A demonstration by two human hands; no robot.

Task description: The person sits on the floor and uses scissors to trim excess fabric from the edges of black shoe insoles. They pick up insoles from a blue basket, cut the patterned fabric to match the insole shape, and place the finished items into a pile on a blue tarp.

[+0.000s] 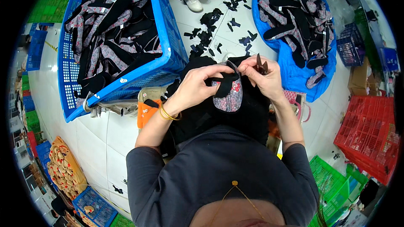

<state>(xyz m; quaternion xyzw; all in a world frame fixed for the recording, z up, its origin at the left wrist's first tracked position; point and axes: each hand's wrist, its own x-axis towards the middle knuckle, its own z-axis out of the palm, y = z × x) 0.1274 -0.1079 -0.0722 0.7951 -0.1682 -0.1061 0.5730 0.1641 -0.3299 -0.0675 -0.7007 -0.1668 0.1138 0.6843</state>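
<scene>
Over my lap, my left hand point(197, 85) is closed on a fabric slipper point(229, 102) with a grey and pink floral pattern and black parts. Its thumb and forefinger pinch a black strip point(224, 85) at the slipper's upper part. My right hand point(265, 77) is closed too, its thumb and forefinger together at the slipper's upper right edge. Dark metal snips point(261, 64) are held in that same hand, blades pointing up and away from the slipper. The fingers hide the handles of the snips and part of the slipper's edge.
A blue crate point(168, 38) heaped with similar floral and black slippers stands at far left. More lie on a blue sheet-lined container point(269, 54) at far right. Black scraps point(206, 27) litter the floor near another person's shoes point(193, 3). Red crates point(366, 134) stand right.
</scene>
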